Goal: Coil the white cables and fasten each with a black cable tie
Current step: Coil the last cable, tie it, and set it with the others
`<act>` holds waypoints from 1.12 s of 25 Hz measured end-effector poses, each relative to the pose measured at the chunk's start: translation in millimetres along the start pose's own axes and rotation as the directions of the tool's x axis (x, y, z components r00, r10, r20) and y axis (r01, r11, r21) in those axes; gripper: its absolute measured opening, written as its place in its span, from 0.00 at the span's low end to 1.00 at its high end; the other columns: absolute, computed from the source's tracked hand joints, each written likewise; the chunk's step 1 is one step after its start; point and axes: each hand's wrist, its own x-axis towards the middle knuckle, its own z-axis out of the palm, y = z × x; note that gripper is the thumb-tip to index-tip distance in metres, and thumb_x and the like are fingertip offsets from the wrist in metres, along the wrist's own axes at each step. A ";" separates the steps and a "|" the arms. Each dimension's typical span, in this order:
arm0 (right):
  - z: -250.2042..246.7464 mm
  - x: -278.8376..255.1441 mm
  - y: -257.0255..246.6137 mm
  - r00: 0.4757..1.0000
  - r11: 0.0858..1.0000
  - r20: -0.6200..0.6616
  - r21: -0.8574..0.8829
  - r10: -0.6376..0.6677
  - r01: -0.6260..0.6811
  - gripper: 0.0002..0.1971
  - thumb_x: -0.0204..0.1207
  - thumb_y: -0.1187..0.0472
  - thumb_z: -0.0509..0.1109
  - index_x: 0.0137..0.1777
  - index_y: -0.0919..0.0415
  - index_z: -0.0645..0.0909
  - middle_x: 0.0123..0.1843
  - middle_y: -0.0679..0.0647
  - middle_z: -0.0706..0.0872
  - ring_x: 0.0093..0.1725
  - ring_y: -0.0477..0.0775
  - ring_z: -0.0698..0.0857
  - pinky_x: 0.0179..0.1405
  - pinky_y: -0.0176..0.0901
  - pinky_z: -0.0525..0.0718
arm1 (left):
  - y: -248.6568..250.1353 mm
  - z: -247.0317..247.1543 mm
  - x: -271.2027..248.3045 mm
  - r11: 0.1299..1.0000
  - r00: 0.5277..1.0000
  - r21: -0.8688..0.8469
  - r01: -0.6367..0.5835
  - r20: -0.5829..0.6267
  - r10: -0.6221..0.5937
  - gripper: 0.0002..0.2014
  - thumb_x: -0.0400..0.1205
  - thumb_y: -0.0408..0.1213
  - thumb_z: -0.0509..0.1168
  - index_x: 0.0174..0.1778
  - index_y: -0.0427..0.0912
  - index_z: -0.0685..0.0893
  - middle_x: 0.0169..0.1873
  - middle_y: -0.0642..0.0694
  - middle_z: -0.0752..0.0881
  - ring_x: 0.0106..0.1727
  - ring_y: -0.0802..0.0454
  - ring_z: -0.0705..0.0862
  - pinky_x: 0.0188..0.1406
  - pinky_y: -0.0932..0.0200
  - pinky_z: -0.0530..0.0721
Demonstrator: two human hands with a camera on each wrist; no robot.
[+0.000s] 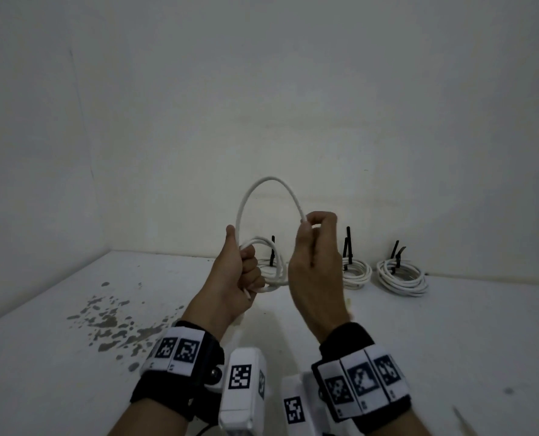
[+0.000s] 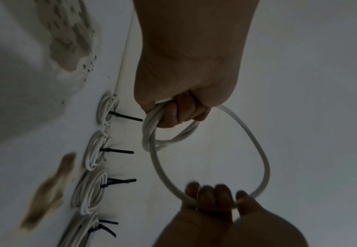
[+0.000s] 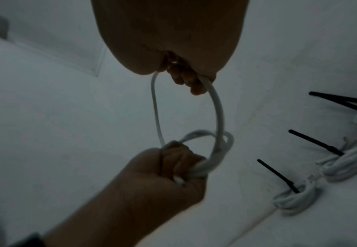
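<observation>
White cable, head view: white cable (image 1: 269, 196) held up in the air above the white table (image 1: 419, 341), arching from the left hand (image 1: 233, 278) to the right hand (image 1: 317, 265).
Left hand, head view: fist curled round a small bunch of finished loops (image 1: 271, 262).
Right hand, head view: thumb and fingers pinch the far end of the big arch.
Background, head view: tied coils (image 1: 402, 275) lie along the wall, black cable ties (image 1: 348, 247) sticking up; grey stains (image 1: 110, 322) on the table at left.
White cable, left wrist view: big loop (image 2: 255, 142) hangs between both hands; small loops (image 2: 164, 138) gripped in the left hand (image 2: 183, 80).
Right hand, left wrist view: fingers (image 2: 213, 195) curled over the bottom of the big loop, thumb against it.
Coils, left wrist view: four tied coils (image 2: 96, 150) in a row on the table, each with black ties (image 2: 118, 151).
White cable, right wrist view: loop (image 3: 218, 113) runs from the right hand (image 3: 169, 38) down to the left hand (image 3: 169, 180).
Grip, right wrist view: right fingertips (image 3: 194, 83) pinch the cable; left fist closed on the bundle.
Coils, right wrist view: three tied coils (image 3: 296, 200) at right, black ties (image 3: 314, 142) pointing away from them.
</observation>
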 end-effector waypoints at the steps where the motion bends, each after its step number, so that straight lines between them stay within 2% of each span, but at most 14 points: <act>1: 2.1 -2.4 5.5 0.998 0.997 0.056 -0.080 -0.015 0.020 0.04 0.88 0.58 0.60 0.50 0.52 0.72 0.36 0.42 0.80 0.40 0.45 0.80 0.38 0.39 0.78 | 1.7 -0.3 -0.6 0.998 0.999 -0.058 0.023 0.026 -0.021 0.30 0.85 0.65 0.50 0.23 0.48 0.61 0.13 0.53 0.56 0.12 0.57 0.53 0.16 0.65 0.50; 2: 3.0 -3.0 11.2 0.992 0.989 0.123 -0.146 0.014 0.004 0.05 0.85 0.59 0.65 0.47 0.51 0.75 0.42 0.43 0.81 0.50 0.47 0.79 0.48 0.39 0.77 | 4.0 -1.4 -1.3 0.992 0.998 -0.119 0.043 0.058 -0.037 0.31 0.85 0.65 0.50 0.21 0.48 0.62 0.12 0.53 0.56 0.11 0.58 0.53 0.13 0.67 0.51; 4: 2.9 -2.8 20.0 0.957 0.985 0.236 -0.080 0.170 -0.155 0.07 0.78 0.61 0.72 0.43 0.53 0.77 0.49 0.49 0.83 0.56 0.49 0.80 0.55 0.37 0.75 | 8.2 -2.3 -2.6 0.970 0.988 -0.231 0.082 0.146 -0.049 0.32 0.86 0.63 0.51 0.18 0.48 0.64 0.09 0.53 0.57 0.12 0.58 0.50 0.09 0.68 0.53; 5: 2.3 -2.7 22.2 0.931 0.963 0.276 0.060 0.237 -0.263 0.09 0.75 0.62 0.74 0.43 0.55 0.75 0.51 0.56 0.85 0.56 0.53 0.82 0.57 0.40 0.77 | 9.6 -0.8 -3.9 0.955 0.977 -0.275 0.111 0.204 -0.055 0.33 0.86 0.62 0.51 0.17 0.47 0.65 0.08 0.53 0.57 0.13 0.58 0.47 0.09 0.68 0.52; 7: 0.1 -2.6 23.8 0.879 0.797 0.365 0.406 0.306 -0.446 0.16 0.68 0.65 0.75 0.49 0.57 0.70 0.52 0.62 0.88 0.53 0.63 0.87 0.57 0.51 0.84 | 11.1 4.0 -7.0 0.917 0.947 -0.353 0.187 0.314 -0.072 0.33 0.86 0.61 0.52 0.17 0.46 0.65 0.07 0.53 0.57 0.15 0.57 0.46 0.10 0.69 0.48; 9: -3.1 -2.7 22.2 0.862 0.717 0.411 0.500 0.297 -0.486 0.22 0.67 0.67 0.73 0.56 0.55 0.66 0.47 0.61 0.90 0.45 0.62 0.88 0.53 0.51 0.86 | 12.3 6.3 -9.2 0.883 0.922 -0.401 0.242 0.379 -0.080 0.33 0.86 0.61 0.52 0.17 0.45 0.66 0.08 0.54 0.54 0.14 0.57 0.46 0.10 0.67 0.48; 11: -7.1 -2.1 21.4 0.854 0.792 0.428 0.390 0.295 -0.469 0.25 0.71 0.61 0.74 0.63 0.54 0.65 0.46 0.61 0.89 0.44 0.59 0.88 0.50 0.53 0.86 | 16.5 4.3 -11.0 0.873 0.910 -0.418 0.250 0.409 -0.064 0.33 0.85 0.62 0.52 0.18 0.45 0.66 0.12 0.55 0.51 0.14 0.56 0.47 0.09 0.65 0.50; 13: -12.4 -2.7 22.1 0.811 0.873 0.507 0.206 0.292 -0.443 0.19 0.78 0.54 0.74 0.63 0.56 0.71 0.40 0.60 0.87 0.40 0.58 0.85 0.48 0.57 0.85 | 23.4 -1.9 -11.1 0.885 0.915 -0.413 0.217 0.402 -0.037 0.33 0.85 0.63 0.51 0.19 0.45 0.67 0.15 0.57 0.50 0.15 0.56 0.47 0.09 0.65 0.52; 16: -21.5 0.2 20.9 0.755 0.932 0.597 0.034 0.271 -0.362 0.06 0.82 0.48 0.70 0.51 0.47 0.86 0.37 0.59 0.82 0.40 0.55 0.80 0.49 0.59 0.85 | 32.3 -11.5 -9.7 0.885 0.922 -0.422 0.198 0.385 -0.022 0.33 0.86 0.62 0.50 0.19 0.45 0.68 0.16 0.57 0.50 0.15 0.56 0.47 0.09 0.66 0.53; 19: -23.1 2.0 21.0 0.766 0.973 0.613 -0.022 0.195 -0.230 0.07 0.81 0.54 0.73 0.57 0.44 0.87 0.46 0.58 0.87 0.47 0.51 0.84 0.54 0.55 0.87 | 33.3 -14.0 -10.2 0.877 0.921 -0.438 0.198 0.390 -0.013 0.32 0.86 0.60 0.51 0.19 0.45 0.68 0.16 0.57 0.51 0.15 0.56 0.47 0.10 0.67 0.52; 21: -21.0 1.2 22.7 0.786 0.985 0.600 -0.022 0.152 -0.173 0.07 0.82 0.59 0.72 0.57 0.53 0.87 0.48 0.52 0.90 0.49 0.46 0.86 0.53 0.47 0.87 | 29.9 -9.9 -10.9 0.882 0.916 -0.422 0.211 0.401 -0.028 0.32 0.86 0.60 0.52 0.18 0.45 0.67 0.16 0.57 0.50 0.15 0.56 0.47 0.09 0.68 0.52; 24: -25.4 3.8 21.9 0.777 0.973 0.600 -0.005 0.189 -0.232 0.06 0.82 0.66 0.71 0.56 0.64 0.85 0.50 0.55 0.92 0.51 0.52 0.90 0.48 0.46 0.88 | 24.6 -3.4 -11.9 0.927 0.916 -0.326 0.183 0.398 -0.040 0.33 0.85 0.61 0.51 0.17 0.45 0.67 0.16 0.56 0.49 0.15 0.55 0.46 0.10 0.67 0.51; 26: -33.7 7.7 21.0 0.787 0.952 0.557 -0.020 0.264 -0.305 0.05 0.83 0.68 0.67 0.46 0.63 0.83 0.39 0.58 0.89 0.39 0.57 0.86 0.35 0.42 0.84 | 27.1 -4.0 -11.3 0.956 0.936 -0.256 0.144 0.349 -0.048 0.33 0.85 0.62 0.51 0.17 0.46 0.67 0.15 0.55 0.49 0.16 0.56 0.46 0.11 0.67 0.51; 28: -42.5 13.3 23.6 0.837 0.927 0.416 -0.045 0.355 -0.371 0.16 0.83 0.66 0.63 0.32 0.56 0.76 0.25 0.49 0.76 0.27 0.53 0.73 0.26 0.41 0.72 | 36.1 -12.1 -8.4 0.973 0.964 -0.211 0.096 0.265 -0.037 0.33 0.85 0.61 0.54 0.16 0.47 0.66 0.10 0.54 0.54 0.15 0.57 0.46 0.10 0.66 0.53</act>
